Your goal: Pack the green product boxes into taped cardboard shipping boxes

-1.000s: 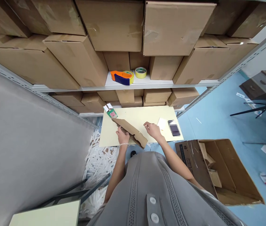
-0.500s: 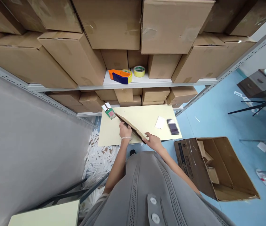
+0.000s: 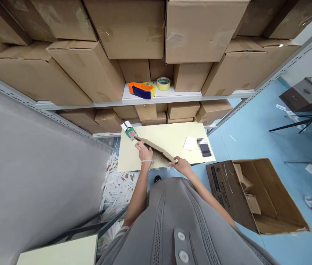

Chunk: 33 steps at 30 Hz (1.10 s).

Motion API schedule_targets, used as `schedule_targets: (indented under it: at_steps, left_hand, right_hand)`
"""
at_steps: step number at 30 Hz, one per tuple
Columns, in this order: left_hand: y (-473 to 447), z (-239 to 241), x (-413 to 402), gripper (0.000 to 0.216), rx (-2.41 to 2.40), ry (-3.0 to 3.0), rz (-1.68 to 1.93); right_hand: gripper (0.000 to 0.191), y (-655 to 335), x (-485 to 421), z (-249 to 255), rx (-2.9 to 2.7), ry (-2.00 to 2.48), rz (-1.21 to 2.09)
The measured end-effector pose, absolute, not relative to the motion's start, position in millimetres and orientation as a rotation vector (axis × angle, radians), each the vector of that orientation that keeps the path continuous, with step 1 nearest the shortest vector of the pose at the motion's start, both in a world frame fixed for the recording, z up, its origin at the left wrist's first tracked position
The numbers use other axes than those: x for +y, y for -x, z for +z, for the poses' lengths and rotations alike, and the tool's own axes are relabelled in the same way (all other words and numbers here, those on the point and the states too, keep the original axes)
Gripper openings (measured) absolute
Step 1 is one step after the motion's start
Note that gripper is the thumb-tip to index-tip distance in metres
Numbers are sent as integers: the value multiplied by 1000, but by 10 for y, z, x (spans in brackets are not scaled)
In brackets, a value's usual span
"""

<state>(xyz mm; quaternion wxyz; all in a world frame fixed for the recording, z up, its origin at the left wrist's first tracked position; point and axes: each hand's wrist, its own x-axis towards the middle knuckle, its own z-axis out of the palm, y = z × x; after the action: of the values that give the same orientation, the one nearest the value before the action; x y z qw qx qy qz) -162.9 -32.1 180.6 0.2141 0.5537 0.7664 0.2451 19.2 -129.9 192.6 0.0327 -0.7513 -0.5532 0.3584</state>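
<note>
A flattened cardboard box (image 3: 158,149) is held slantwise over the pale yellow table (image 3: 128,160), its far end pointing up to the left. My left hand (image 3: 144,151) grips it near that upper left end. At the lower right end, my right hand (image 3: 181,165) has its fingers closed on the cardboard edge. Just beyond the far end lies a small green and white box (image 3: 129,130) with its flaps raised. On the right side of the table are a white piece of paper (image 3: 189,143) and a dark, blurred-out object (image 3: 204,147).
Above the table, a shelf (image 3: 172,98) carries cardboard boxes, an orange and blue tape dispenser (image 3: 142,90) and a yellow tape roll (image 3: 163,83). A big open carton (image 3: 271,195) stands on the floor at right. White paper strips (image 3: 117,187) cover the floor at left.
The flattened cardboard has turned slightly flatter, and its top face shows a little more. My right hand has shifted slightly right along its end. The whole view has drifted slightly.
</note>
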Motion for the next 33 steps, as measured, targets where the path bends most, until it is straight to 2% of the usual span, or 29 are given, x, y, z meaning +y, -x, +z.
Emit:
schedule_targets:
  at_steps: [5, 10, 16, 23, 28, 33]
  left_hand:
    - [1672, 1724, -350, 77, 2053, -1485, 797]
    - [1727, 1653, -353, 91, 2056, -1400, 900]
    - [1704, 1687, -369, 92, 1874, -1477, 848]
    - [1617, 1826, -452, 79, 1822, -1593, 678]
    - [1623, 1757, -545, 75, 1810, -1611, 552]
    - [1611, 1626, -591, 75, 1742, -1604, 656]
  right_hand:
    - [55, -194, -1287, 1794, -1540, 2144, 1304]
    - [51, -172, -1284, 1764, -1509, 2189, 1251]
    - [43, -223, -1242, 1896, -1485, 2381, 985]
    - [48, -370, -1070, 2154, -1502, 2549, 600]
    - [48, -367, -951, 2119, -1495, 2637, 476]
    - [40, -332, -922, 2002, -1512, 2693, 419]
